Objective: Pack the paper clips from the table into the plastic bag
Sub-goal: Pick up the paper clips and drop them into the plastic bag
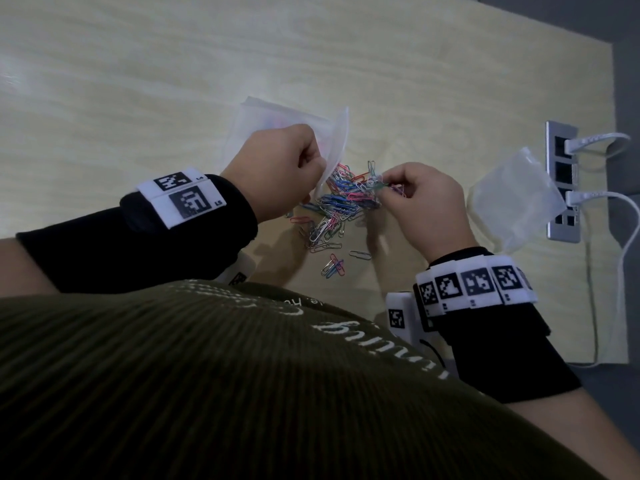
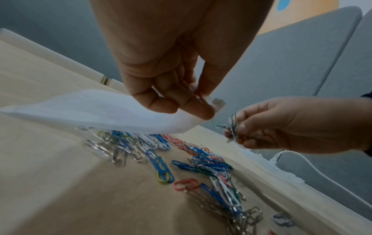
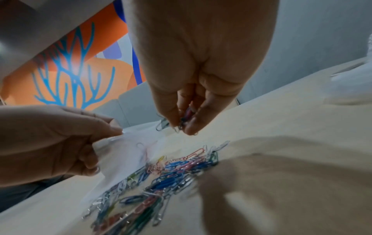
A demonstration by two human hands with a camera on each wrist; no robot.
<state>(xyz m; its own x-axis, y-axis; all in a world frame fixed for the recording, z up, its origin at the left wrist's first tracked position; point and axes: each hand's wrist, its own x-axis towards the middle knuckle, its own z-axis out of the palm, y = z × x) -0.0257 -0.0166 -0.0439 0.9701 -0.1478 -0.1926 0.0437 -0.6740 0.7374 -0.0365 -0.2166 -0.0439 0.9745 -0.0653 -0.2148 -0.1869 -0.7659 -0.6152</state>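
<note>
A pile of coloured paper clips (image 1: 337,206) (image 2: 201,162) (image 3: 171,171) lies on the pale wooden table (image 1: 138,81). My left hand (image 1: 284,168) (image 2: 181,101) (image 3: 60,143) pinches the rim of a clear plastic bag (image 1: 277,119) (image 2: 90,109) (image 3: 130,152) and lifts it just above the pile's left edge. To the right, my right hand (image 1: 419,199) (image 2: 271,127) (image 3: 181,117) pinches a small bunch of clips (image 1: 379,183) (image 2: 232,125) (image 3: 171,124) over the pile, close to the bag's mouth. A few clips show faintly inside the bag.
A second clear plastic bag (image 1: 516,202) lies at the right, beside a metal socket panel (image 1: 562,181) with two white cables (image 1: 602,199) plugged in. The table's right edge runs just past the panel. A few stray clips (image 1: 334,266) lie near my body.
</note>
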